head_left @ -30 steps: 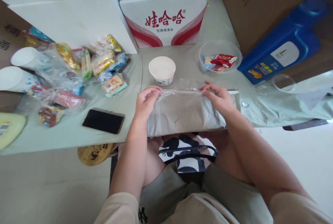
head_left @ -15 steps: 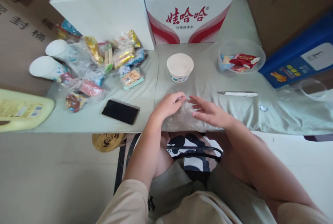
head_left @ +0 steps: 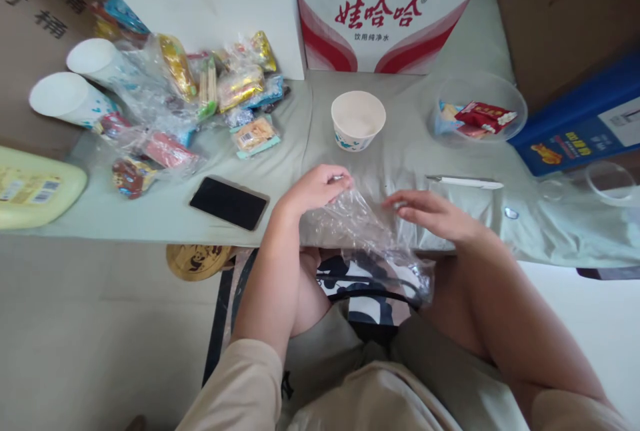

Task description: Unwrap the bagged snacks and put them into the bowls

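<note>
My left hand (head_left: 323, 189) pinches one end of a clear plastic bag (head_left: 357, 221) at the front of the table. The bag is crumpled and stretches down to the right, its far end hanging over the table edge above my lap. To the right of the bag, my right hand (head_left: 427, 211) hovers with its fingers apart and nothing in them. A white paper bowl (head_left: 359, 121) with a blue pattern stands upright just beyond both hands; its inside looks pale and plain. A black phone (head_left: 229, 203) lies left of my left hand.
Wrapped snacks (head_left: 240, 87) and two paper cups (head_left: 65, 97) pile up at the left, near a yellow jug (head_left: 37, 187). On the right are a clear plastic bowl (head_left: 520, 114) with snack packets, a white pen (head_left: 470, 182) and a blue box (head_left: 555, 134). A white carton (head_left: 385, 17) stands behind.
My right hand has moved right, away from my left hand. The plastic bag, bunched between them before, now trails over the table edge. The camera view has shifted slightly.
</note>
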Demonstrator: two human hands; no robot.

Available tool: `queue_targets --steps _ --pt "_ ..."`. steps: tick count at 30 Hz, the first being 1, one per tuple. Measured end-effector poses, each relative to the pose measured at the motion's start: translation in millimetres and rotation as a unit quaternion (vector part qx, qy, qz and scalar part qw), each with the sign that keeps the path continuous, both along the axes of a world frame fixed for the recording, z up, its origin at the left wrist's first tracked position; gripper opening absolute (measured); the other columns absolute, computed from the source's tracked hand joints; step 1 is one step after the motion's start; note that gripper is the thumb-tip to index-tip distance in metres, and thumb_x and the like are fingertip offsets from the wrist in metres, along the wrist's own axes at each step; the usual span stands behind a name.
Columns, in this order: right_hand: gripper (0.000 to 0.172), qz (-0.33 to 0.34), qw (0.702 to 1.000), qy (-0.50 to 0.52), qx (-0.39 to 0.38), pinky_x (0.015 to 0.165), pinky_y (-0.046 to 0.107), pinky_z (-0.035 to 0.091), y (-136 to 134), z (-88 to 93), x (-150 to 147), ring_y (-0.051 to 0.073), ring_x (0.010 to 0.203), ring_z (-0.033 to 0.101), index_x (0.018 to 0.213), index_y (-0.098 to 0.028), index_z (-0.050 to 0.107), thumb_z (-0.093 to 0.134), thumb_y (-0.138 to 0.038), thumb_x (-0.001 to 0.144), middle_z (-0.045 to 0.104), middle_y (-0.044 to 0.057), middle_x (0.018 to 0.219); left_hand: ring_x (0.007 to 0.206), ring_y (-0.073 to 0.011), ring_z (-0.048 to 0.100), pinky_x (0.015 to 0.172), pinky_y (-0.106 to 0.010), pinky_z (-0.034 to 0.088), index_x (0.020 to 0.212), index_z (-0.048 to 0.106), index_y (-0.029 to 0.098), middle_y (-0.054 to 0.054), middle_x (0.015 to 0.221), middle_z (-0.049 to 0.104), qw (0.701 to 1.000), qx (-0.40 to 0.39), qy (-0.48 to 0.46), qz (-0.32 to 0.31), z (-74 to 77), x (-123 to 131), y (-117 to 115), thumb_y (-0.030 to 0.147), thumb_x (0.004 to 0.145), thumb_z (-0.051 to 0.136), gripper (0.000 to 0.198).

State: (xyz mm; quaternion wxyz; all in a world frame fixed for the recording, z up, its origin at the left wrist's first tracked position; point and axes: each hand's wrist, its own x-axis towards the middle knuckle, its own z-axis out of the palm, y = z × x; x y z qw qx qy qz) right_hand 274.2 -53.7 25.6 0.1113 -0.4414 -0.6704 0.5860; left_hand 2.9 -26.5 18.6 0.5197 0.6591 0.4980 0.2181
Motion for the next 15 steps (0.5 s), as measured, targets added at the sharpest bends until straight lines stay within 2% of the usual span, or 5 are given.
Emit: queue_targets --steps 2,5,7,11,15 --pt "0.057 -0.034 0.996 0.079 -0.002 0.084 0.036 0.054 -3 -8.3 -11 0.024 0.102 0.067 0.125 -0.021 0.066 0.069 -0.060 0.082 0.072 0.011 0.118 0.048 -0.0103 0.046 0.051 -0.023 0.035 0.083 0.067 0.017 0.005 0.051 0.049 0.998 -0.034 0.003 -0.049 1.7 8 -2 0.037 0.092 0.057 0.024" --pt "0.049 0.079 0.985 0.114 -0.107 0.065 0.028 0.050 -10 -14.8 -30 0.015 0.071 0.063 0.115 -0.017 0.066 0.073 -0.052 0.082 0.070 0.003 0.082 0.046 -0.0093 0.045 0.050 -0.023 0.034 0.083 0.068 0.017 0.004 0.052 0.053 0.996 -0.071 -0.039 -0.048 1.5 15 -2 0.038 0.090 0.063 0.023" --pt "0.035 0.071 0.985 0.124 -0.101 0.057 0.024 0.043 -12 -14.2 -38 0.010 0.058 0.053 0.097 -0.016 0.067 0.070 -0.049 0.086 0.062 -0.002 0.067 0.051 -0.0102 0.052 0.053 -0.023 0.039 0.096 0.070 0.017 0.002 0.060 0.061 0.988 -0.092 -0.127 0.007 -0.4 14 0 0.043 0.086 0.069 0.028" --pt "0.033 -0.180 0.965 0.188 0.015 0.050 0.024 0.038 -8 -12.6 -39 0.009 0.051 0.049 0.087 -0.020 0.063 0.071 -0.052 0.084 0.057 -0.004 0.060 0.100 -0.0223 0.071 0.081 -0.032 0.054 0.124 0.064 0.022 -0.009 0.107 0.075 0.918 -0.093 -0.348 0.167 -6.6 14 4 0.065 0.082 0.070 0.060" --pt "0.030 -0.301 0.935 0.165 0.094 0.049 0.024 0.039 -3 -19.5 -40 0.011 0.047 0.050 0.086 -0.021 0.061 0.066 -0.051 0.087 0.055 -0.005 0.055 0.110 -0.0293 0.071 0.085 -0.039 0.058 0.130 0.061 0.024 -0.014 0.126 0.072 0.868 -0.226 -0.422 0.131 -12.9 36 -3 0.073 0.073 0.073 0.076"
